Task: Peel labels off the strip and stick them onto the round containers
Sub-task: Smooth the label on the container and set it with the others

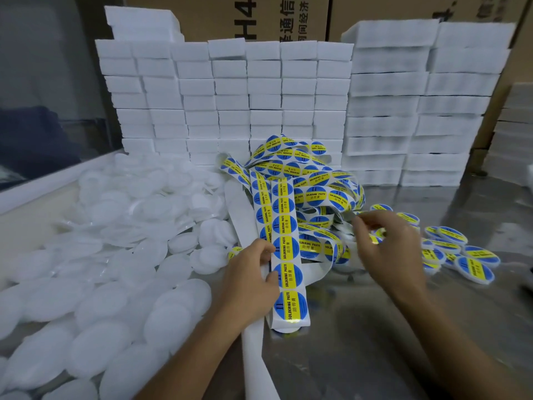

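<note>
**Labelling barely begun: small finished batch, large bare pile**

You are working at a shiny metal table [389, 327], walled in behind by stacked white foam blocks [230, 96] with brown cardboard cartons [288, 15] above them.

A handful of round containers already wearing blue-and-yellow labels [461, 255] lies to your right. On your left sits a far larger heap of bare translucent white round containers [101, 269], so most of the job looks to be still ahead.

The white backing strip of blue-and-yellow "soldering paste" labels [288, 255] runs up the middle into a tangled pile of more strip [302, 180], with bare peeled backing [253, 356] trailing toward you.

Your left hand [248, 281] grips the strip's left edge, thumb and fingers curled onto it. Your right hand [386, 246] is blurred over the tangle, its fingertips drawn together in a pinch; I cannot tell what they hold, or whether it is a label.
</note>
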Demonstrator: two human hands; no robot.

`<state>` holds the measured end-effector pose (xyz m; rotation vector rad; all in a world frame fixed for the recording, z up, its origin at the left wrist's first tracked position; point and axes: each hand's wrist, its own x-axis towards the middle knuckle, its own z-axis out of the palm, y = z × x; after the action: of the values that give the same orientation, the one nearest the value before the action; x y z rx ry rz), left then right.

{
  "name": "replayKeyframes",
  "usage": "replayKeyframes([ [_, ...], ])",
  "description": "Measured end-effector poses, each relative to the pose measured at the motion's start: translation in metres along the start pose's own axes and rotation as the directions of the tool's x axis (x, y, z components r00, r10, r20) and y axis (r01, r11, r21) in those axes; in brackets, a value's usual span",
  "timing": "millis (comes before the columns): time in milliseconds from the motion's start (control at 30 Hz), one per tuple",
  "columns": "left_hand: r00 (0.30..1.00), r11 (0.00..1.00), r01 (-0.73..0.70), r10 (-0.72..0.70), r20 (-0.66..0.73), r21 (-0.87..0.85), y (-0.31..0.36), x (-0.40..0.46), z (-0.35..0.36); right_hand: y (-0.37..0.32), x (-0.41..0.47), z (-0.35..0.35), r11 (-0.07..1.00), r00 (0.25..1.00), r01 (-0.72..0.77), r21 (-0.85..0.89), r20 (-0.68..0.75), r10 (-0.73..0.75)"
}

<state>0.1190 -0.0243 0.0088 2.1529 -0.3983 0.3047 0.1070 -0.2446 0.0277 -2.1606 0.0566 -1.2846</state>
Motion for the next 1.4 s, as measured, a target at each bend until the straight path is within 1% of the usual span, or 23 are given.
replayKeyframes([
  [67,1.0,0.997,-0.021,0.022,-0.018,0.071,0.002,0.0,-0.002,-0.03,-0.011,0.006,0.982,0.985,0.137,0.129,0.091,-0.15],
  [167,0.988,0.978,-0.024,0.054,-0.141,0.209,0.003,0.0,-0.007,-0.055,-0.031,0.018,0.945,0.909,0.282,0.166,0.269,-0.319],
  [233,0.975,0.946,0.045,0.028,-0.22,0.32,-0.002,0.002,-0.011,-0.057,-0.037,0.022,0.933,0.868,0.311,0.179,0.346,-0.356],
  [333,0.952,0.902,0.138,-0.006,-0.307,0.41,-0.005,0.005,-0.02,-0.052,-0.038,0.022,0.943,0.87,0.273,0.192,0.368,-0.327],
  [400,0.909,0.92,0.116,0.053,-0.414,0.374,-0.001,0.004,-0.026,-0.048,-0.036,0.021,0.956,0.895,0.218,0.196,0.35,-0.276],
  [500,0.842,0.974,-0.034,0.15,-0.518,0.226,0.005,0.005,-0.03,-0.048,-0.035,0.02,0.963,0.927,0.083,0.255,0.335,-0.169],
  [533,0.825,0.978,-0.095,0.182,-0.534,0.187,0.005,0.006,-0.03,-0.049,-0.036,0.019,0.955,0.923,0.015,0.298,0.363,-0.128],
  [600,0.797,0.964,-0.21,0.265,-0.543,0.162,0.005,0.007,-0.028,-0.052,-0.036,0.019,0.908,0.871,-0.158,0.388,0.487,-0.056],
  [667,0.786,0.951,-0.299,0.293,-0.544,0.08,0.006,0.006,-0.025,-0.059,-0.037,0.018,0.822,0.802,-0.316,0.474,0.596,-0.035],
  [700,0.788,0.945,-0.328,0.287,-0.546,0.023,0.008,0.005,-0.024,-0.063,-0.038,0.018,0.757,0.776,-0.388,0.526,0.629,-0.039],
  [767,0.788,0.926,-0.372,0.276,-0.551,-0.068,0.011,0.005,-0.022,-0.069,-0.038,0.018,0.584,0.735,-0.533,0.612,0.676,-0.038],
  [833,0.79,0.911,-0.4,0.287,-0.542,-0.101,0.011,0.005,-0.021,-0.071,-0.036,0.019,0.453,0.709,-0.623,0.638,0.705,-0.018],
  [867,0.8,0.912,-0.392,0.273,-0.534,-0.119,0.011,0.005,-0.019,-0.071,-0.035,0.02,0.432,0.712,-0.634,0.642,0.702,0.001],
  [900,0.82,0.92,-0.357,0.227,-0.525,-0.159,0.01,0.006,-0.018,-0.07,-0.033,0.021,0.443,0.727,-0.626,0.642,0.686,0.032],
  [967,0.874,0.92,-0.24,0.066,-0.482,-0.31,0.011,0.006,-0.016,-0.065,-0.032,0.022,0.512,0.769,-0.582,0.632,0.632,0.095],
  [1033,0.925,0.859,-0.124,-0.081,-0.372,-0.496,0.012,0.007,-0.017,-0.061,-0.031,0.022,0.547,0.797,-0.557,0.625,0.587,0.141],
  [1067,0.952,0.825,-0.07,-0.113,-0.285,-0.561,0.013,0.007,-0.019,-0.06,-0.031,0.021,0.544,0.805,-0.551,0.633,0.574,0.147],
  [1133,0.994,0.795,0.013,-0.076,-0.079,-0.606,0.014,0.006,-0.018,-0.057,-0.031,0.02,0.536,0.814,-0.536,0.652,0.568,0.123],
  [1167,0.999,0.793,0.037,-0.04,0.009,-0.609,0.015,0.004,-0.015,-0.057,-0.032,0.021,0.548,0.818,-0.525,0.651,0.565,0.113],
  [1200,0.998,0.8,0.042,-0.004,0.064,-0.598,0.016,0.002,-0.012,-0.058,-0.032,0.022,0.581,0.827,-0.504,0.639,0.552,0.109],
  [1267,0.997,0.838,0.024,0.022,0.078,-0.545,0.015,0.001,-0.009,-0.059,-0.035,0.024,0.694,0.868,-0.407,0.594,0.488,0.092],
  [1333,0.999,0.867,0.018,0.006,0.047,-0.498,0.013,0.003,-0.008,-0.058,-0.036,0.025,0.825,0.93,-0.218,0.521,0.368,0.013],
  [1400,0.999,0.879,0.013,0.003,0.033,-0.477,0.012,0.004,-0.009,-0.056,-0.034,0.023,0.908,0.959,0.003,0.419,0.258,-0.122],
])
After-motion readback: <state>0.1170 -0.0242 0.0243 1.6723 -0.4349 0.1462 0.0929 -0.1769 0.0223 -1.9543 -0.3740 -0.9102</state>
